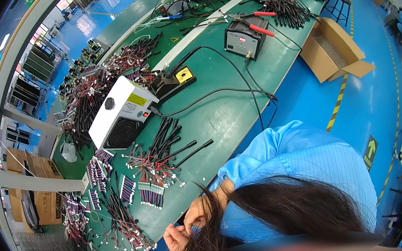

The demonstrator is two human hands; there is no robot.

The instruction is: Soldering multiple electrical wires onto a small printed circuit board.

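Note:
At the bench's front edge, my right hand [197,213] and my left hand [175,238] are close together, fingers curled and pressed. Dark hair hangs across them, so what they hold, if anything, cannot be made out. Just beyond, on the green bench top [205,120], lies a row of small striped strips with white connectors [152,195]. A bundle of black-plugged cables with red wires [157,156] spreads behind it. To the left are another strip stack [127,188] and a cable bundle [123,225].
A white fan blower [122,114] stands mid-bench beside a soldering iron stand [173,82]. Farther right sits a soldering station [245,38] with red-handled pliers [261,22] on top. Cable heaps [281,2] lie behind. An open cardboard box [332,49] is beyond the bench's right edge.

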